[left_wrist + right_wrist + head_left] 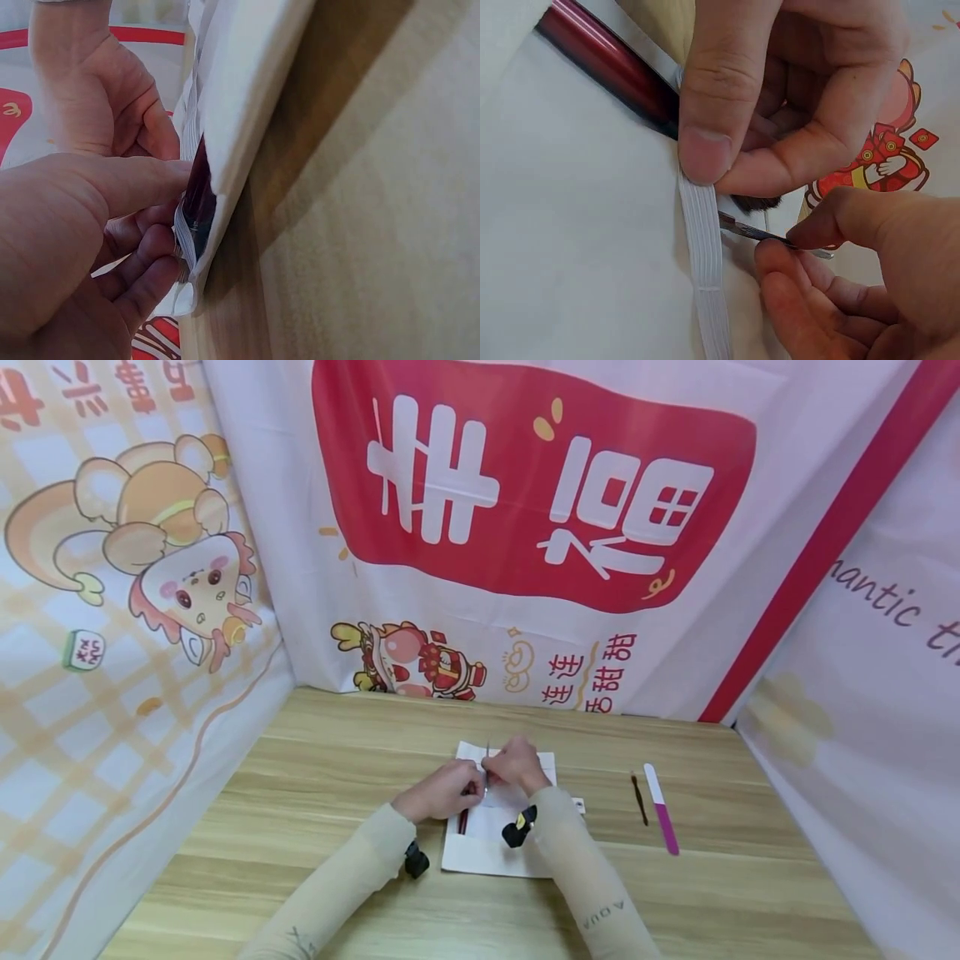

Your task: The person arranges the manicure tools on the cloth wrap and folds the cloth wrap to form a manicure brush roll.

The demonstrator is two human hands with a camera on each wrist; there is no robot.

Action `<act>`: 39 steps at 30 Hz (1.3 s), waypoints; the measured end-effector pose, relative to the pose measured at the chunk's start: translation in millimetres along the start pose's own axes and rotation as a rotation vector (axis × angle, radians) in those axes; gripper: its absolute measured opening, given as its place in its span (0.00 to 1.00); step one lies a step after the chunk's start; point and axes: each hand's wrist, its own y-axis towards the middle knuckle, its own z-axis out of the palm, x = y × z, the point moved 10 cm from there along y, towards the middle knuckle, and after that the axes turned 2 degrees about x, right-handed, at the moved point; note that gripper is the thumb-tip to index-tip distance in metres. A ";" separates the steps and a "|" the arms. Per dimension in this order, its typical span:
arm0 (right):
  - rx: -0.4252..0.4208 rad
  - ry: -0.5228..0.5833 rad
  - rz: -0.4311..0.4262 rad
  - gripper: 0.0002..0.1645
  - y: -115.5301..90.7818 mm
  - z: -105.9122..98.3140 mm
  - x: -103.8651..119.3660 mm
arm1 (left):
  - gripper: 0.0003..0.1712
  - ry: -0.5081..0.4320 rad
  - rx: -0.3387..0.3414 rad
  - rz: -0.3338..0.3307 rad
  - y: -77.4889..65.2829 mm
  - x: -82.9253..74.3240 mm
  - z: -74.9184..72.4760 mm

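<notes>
A white cloth holder (495,856) lies on the wooden table, with a ribbed white elastic band (703,262) across it. My left hand (453,787) pinches this band between thumb and forefinger, lifting its edge off the cloth. My right hand (885,255) pinches a thin, shiny metal tool (754,231), whose near end passes under the band; its exact kind is unclear. A brush with a glossy dark red handle (615,60) runs under the band beside my left thumb, its dark bristles (757,202) showing past the fingers.
Right of the holder lie a thin dark brown tool (640,799) and a nail file (662,810), half white and half magenta. A small white tag (578,806) shows at the holder's right edge. Printed cloth walls (480,593) enclose the wooden table (247,860).
</notes>
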 end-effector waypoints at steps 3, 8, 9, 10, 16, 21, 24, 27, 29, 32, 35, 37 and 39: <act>0.011 -0.014 0.022 0.11 -3.6 0.8 -1.0 | 0.05 -0.005 -0.002 0.006 -0.5 -1.0 -0.6; 0.042 -0.018 0.070 0.11 -8.0 3.0 -5.7 | 0.05 0.004 -0.009 0.012 -1.2 -1.5 -1.2; 0.049 -0.011 0.080 0.10 -8.5 4.0 -7.0 | 0.05 0.003 -0.009 0.010 -1.4 -1.2 -1.1; 0.058 -0.003 0.086 0.10 -9.4 5.0 -7.8 | 0.05 0.003 -0.008 0.005 -1.7 -0.9 -0.9; 0.096 0.026 0.117 0.07 -12.5 9.6 -12.2 | 0.04 -0.002 -0.006 -0.023 -1.8 2.8 0.4; 0.136 0.007 0.134 0.06 -11.9 10.9 -15.3 | 0.05 0.006 -0.011 -0.017 0.1 2.9 -0.1; 0.140 -0.018 0.139 0.06 -10.9 8.4 -15.1 | 0.06 0.008 -0.005 -0.015 1.0 2.2 0.4; 0.122 -0.056 0.144 0.07 -7.1 5.3 -13.3 | 0.06 0.014 0.004 -0.021 1.1 2.7 1.3; 0.107 -0.081 0.147 0.08 -3.2 3.6 -12.9 | 0.06 0.019 0.007 -0.024 1.2 3.1 1.7; 0.102 -0.099 0.155 0.10 3.2 4.3 -13.3 | 0.08 0.023 0.009 -0.027 1.6 3.2 2.0; 0.104 -0.101 0.153 0.11 9.0 6.7 -14.1 | 0.08 0.015 0.005 -0.019 2.0 2.1 1.7; 0.104 -0.098 0.149 0.11 11.3 8.3 -13.7 | 0.08 0.008 0.001 -0.014 2.0 1.4 1.0; 0.105 -0.095 0.142 0.11 11.9 9.6 -12.3 | 0.08 0.005 -0.007 -0.005 2.0 1.2 0.2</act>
